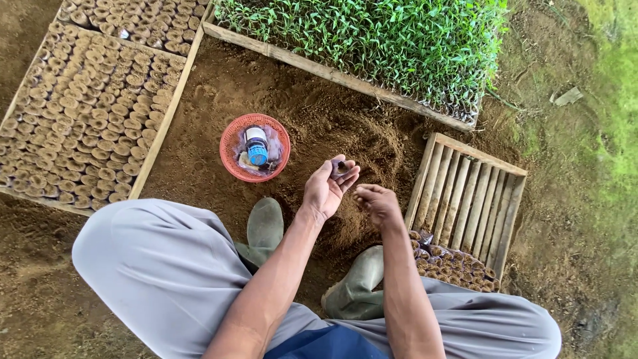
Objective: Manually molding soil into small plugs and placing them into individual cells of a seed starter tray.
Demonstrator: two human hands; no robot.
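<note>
Grey trouser knees point(166, 266) and two dull green rubber boots point(266, 226) frame the scene. Just above them the left hand point(325, 189) is cupped palm-up, its fingertips pinching a small soft pot of dark soil point(340, 167). Beside it the right hand point(377, 203) is bunched, fingertips pressed together over loose crumbly earth. Left of the hands sits a round red mesh basket point(232, 143); to the right lies a slatted wooden tray point(465, 193).

Bare soil point(312, 119) between red basket point(254, 147) and slatted crate point(468, 199).
</note>
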